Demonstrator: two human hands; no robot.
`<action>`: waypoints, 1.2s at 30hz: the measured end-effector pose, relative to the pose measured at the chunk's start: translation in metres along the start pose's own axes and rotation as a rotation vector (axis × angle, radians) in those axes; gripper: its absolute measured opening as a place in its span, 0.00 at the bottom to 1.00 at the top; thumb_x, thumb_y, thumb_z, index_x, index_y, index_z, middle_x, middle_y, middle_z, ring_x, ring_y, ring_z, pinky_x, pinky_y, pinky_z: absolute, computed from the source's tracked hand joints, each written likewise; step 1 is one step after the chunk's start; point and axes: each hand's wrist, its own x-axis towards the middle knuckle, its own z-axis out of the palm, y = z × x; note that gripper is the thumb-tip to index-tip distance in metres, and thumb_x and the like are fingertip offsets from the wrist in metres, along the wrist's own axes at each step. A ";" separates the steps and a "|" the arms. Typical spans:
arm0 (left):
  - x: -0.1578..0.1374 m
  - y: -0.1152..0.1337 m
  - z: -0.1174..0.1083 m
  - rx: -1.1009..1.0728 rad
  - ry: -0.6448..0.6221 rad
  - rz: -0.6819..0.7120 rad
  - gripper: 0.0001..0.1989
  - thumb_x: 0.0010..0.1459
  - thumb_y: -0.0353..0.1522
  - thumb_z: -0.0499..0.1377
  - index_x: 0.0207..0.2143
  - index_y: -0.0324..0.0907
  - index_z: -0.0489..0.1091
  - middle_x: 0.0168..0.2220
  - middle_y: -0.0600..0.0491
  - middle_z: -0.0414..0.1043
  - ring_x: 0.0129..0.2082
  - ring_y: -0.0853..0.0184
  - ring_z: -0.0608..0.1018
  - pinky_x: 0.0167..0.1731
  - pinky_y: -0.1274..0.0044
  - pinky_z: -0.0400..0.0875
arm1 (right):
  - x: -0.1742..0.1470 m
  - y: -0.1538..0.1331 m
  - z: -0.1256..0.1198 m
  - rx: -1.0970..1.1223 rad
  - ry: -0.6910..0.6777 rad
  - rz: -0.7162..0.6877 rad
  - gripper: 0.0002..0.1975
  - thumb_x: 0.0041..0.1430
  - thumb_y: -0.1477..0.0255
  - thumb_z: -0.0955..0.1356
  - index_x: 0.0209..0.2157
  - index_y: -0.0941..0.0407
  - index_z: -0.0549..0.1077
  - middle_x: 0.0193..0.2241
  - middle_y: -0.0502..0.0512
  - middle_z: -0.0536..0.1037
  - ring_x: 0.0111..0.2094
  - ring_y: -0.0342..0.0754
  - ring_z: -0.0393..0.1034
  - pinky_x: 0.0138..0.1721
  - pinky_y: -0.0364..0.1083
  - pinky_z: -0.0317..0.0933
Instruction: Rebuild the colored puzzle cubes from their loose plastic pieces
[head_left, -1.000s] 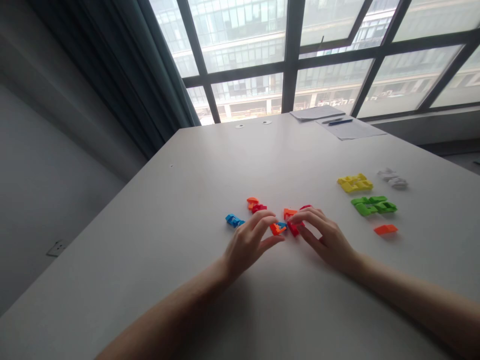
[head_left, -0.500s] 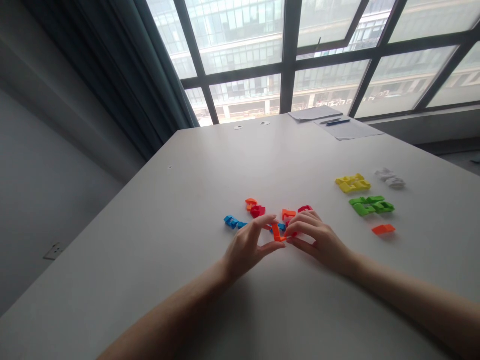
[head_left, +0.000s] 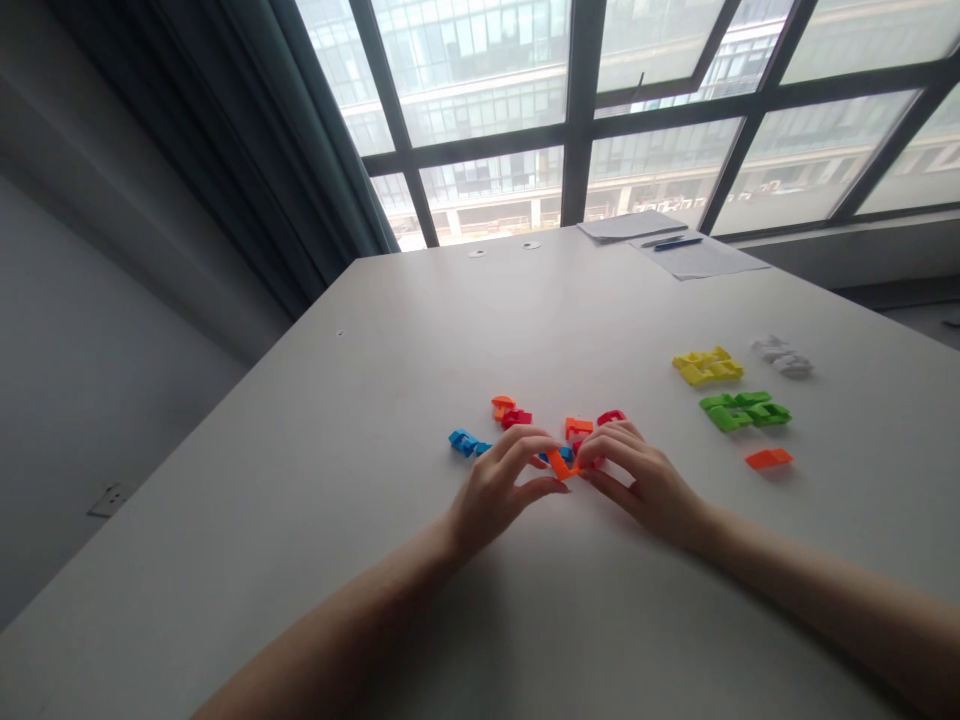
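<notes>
Between my two hands is a small orange plastic piece (head_left: 559, 465) with an angled shape. My left hand (head_left: 499, 483) pinches it between thumb and fingers from the left. My right hand (head_left: 637, 472) is closed on its right end, with the fingertips partly hiding it. Just beyond the hands lie blue pieces (head_left: 465, 442), a red piece (head_left: 516, 418), an orange piece (head_left: 502, 403), another orange piece (head_left: 578, 428) and a crimson piece (head_left: 611, 417). Some of these are partly covered by my fingers.
On the right of the white table (head_left: 420, 330) are yellow pieces (head_left: 707, 366), green pieces (head_left: 745, 411), white pieces (head_left: 782, 356) and a lone orange piece (head_left: 769, 459). Papers (head_left: 712, 262) with a blue pen (head_left: 677, 244) lie at the far edge by the window.
The orange piece has tilted from nearly upright to a slant between my hands. My left fingers have shifted slightly around it; the other pieces stay where they were.
</notes>
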 end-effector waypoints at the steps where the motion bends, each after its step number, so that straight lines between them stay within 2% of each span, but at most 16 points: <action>1: 0.000 0.000 0.000 -0.009 -0.004 0.004 0.15 0.55 0.32 0.65 0.44 0.41 0.68 0.43 0.49 0.73 0.41 0.66 0.78 0.39 0.75 0.79 | 0.000 0.000 0.000 0.004 -0.005 -0.004 0.01 0.64 0.74 0.65 0.37 0.54 0.68 0.34 0.52 0.74 0.36 0.45 0.66 0.43 0.47 0.59; 10: 0.000 0.003 0.001 -0.087 0.006 -0.083 0.06 0.59 0.32 0.62 0.37 0.40 0.71 0.36 0.51 0.74 0.33 0.71 0.77 0.32 0.80 0.77 | 0.002 -0.002 -0.002 0.034 -0.009 0.029 0.03 0.65 0.73 0.62 0.38 0.53 0.67 0.33 0.52 0.75 0.36 0.45 0.67 0.40 0.46 0.61; 14: -0.001 0.005 0.002 -0.072 0.040 -0.137 0.08 0.58 0.34 0.63 0.36 0.40 0.68 0.32 0.54 0.73 0.28 0.73 0.75 0.29 0.81 0.75 | 0.001 -0.003 -0.002 0.027 -0.017 0.053 0.03 0.65 0.72 0.62 0.39 0.53 0.67 0.34 0.53 0.75 0.36 0.46 0.67 0.40 0.46 0.61; 19: -0.003 0.006 0.002 -0.050 0.035 -0.191 0.12 0.56 0.38 0.63 0.36 0.41 0.66 0.32 0.55 0.73 0.27 0.73 0.75 0.28 0.80 0.75 | -0.001 -0.003 -0.003 0.018 -0.053 0.076 0.06 0.63 0.68 0.65 0.42 0.53 0.67 0.35 0.54 0.75 0.38 0.48 0.67 0.42 0.47 0.61; 22: -0.002 0.007 0.001 -0.054 0.018 -0.168 0.13 0.56 0.39 0.63 0.36 0.41 0.66 0.31 0.55 0.72 0.27 0.73 0.74 0.29 0.81 0.74 | 0.000 -0.004 -0.003 -0.002 -0.052 0.046 0.07 0.62 0.67 0.66 0.41 0.53 0.67 0.34 0.54 0.75 0.40 0.49 0.68 0.43 0.48 0.60; 25: -0.001 0.009 0.001 -0.049 0.010 -0.117 0.13 0.56 0.39 0.64 0.35 0.40 0.66 0.29 0.56 0.72 0.27 0.73 0.75 0.30 0.81 0.73 | 0.001 -0.003 -0.002 -0.014 -0.046 0.003 0.06 0.62 0.68 0.66 0.41 0.53 0.67 0.34 0.54 0.75 0.37 0.48 0.67 0.43 0.49 0.59; 32: 0.000 0.005 0.000 0.004 0.009 -0.044 0.14 0.56 0.40 0.63 0.36 0.40 0.66 0.31 0.54 0.73 0.29 0.72 0.75 0.31 0.80 0.72 | 0.000 -0.002 -0.001 -0.017 -0.011 -0.024 0.07 0.63 0.70 0.65 0.43 0.54 0.67 0.35 0.55 0.75 0.36 0.48 0.68 0.42 0.48 0.60; 36: 0.002 0.002 -0.001 0.100 -0.013 0.002 0.13 0.56 0.41 0.63 0.34 0.41 0.68 0.34 0.51 0.74 0.35 0.66 0.75 0.37 0.75 0.72 | 0.001 -0.004 -0.003 -0.001 -0.003 -0.014 0.07 0.63 0.71 0.65 0.43 0.54 0.67 0.35 0.55 0.76 0.37 0.48 0.69 0.41 0.49 0.61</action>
